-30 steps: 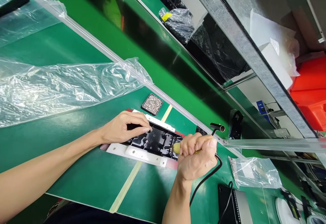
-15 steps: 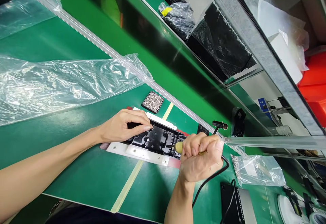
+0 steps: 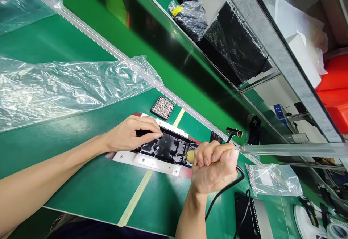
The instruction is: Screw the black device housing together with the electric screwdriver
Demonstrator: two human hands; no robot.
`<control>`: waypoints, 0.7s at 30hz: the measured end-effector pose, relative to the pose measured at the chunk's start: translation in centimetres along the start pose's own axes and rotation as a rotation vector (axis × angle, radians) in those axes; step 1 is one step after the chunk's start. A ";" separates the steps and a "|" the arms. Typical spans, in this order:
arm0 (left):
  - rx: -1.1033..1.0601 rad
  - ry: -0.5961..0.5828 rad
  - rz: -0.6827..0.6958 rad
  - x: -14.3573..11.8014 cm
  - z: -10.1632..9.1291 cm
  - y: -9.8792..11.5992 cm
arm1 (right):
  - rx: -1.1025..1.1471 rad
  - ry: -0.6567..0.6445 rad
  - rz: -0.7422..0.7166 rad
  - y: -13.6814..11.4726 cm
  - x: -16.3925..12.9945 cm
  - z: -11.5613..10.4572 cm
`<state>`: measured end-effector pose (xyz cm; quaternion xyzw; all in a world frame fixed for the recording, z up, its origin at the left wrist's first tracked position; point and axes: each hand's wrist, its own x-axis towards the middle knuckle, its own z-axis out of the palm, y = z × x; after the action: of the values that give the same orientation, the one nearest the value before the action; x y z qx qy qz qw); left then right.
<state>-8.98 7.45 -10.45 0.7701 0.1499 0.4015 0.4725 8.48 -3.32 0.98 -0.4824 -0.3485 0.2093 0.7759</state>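
A black plastic panel [image 3: 165,145] with ribs and small posts lies in a white fixture [image 3: 152,163] with reddish ends. My left hand [image 3: 136,133] rests over the panel's left part, thumb and index fingertip pinched together at its far edge; whatever they hold is too small to make out. Wrapped round the yellow grip of a soldering iron [image 3: 190,156] is my right hand [image 3: 214,166], at the panel's right part. The iron's thin tip points left, down at the panel, and its black cord [image 3: 223,192] trails below the fist. Behind the fixture sits a small black tray [image 3: 152,112] of tiny metal pieces.
Clear plastic sheeting [image 3: 67,87] covers the left of the green table. A metal rail [image 3: 187,105] runs diagonally behind the fixture. To the right are a short metal tube [image 3: 234,132], a clear bag [image 3: 274,179] and a black-and-grey device [image 3: 252,213]. Wrapped black items [image 3: 233,43] stand beyond.
Both hands keep their places at the panel, the right one still round the iron. Only the camera view has shifted slightly.
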 end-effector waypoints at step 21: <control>0.032 0.000 0.028 0.1 0.1 0.0 | 0.027 0.007 0.007 0.3 0.1 -0.2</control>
<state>-8.87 7.43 -10.45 0.7797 0.1454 0.4054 0.4545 8.66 -3.26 0.73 -0.4740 -0.3413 0.2148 0.7827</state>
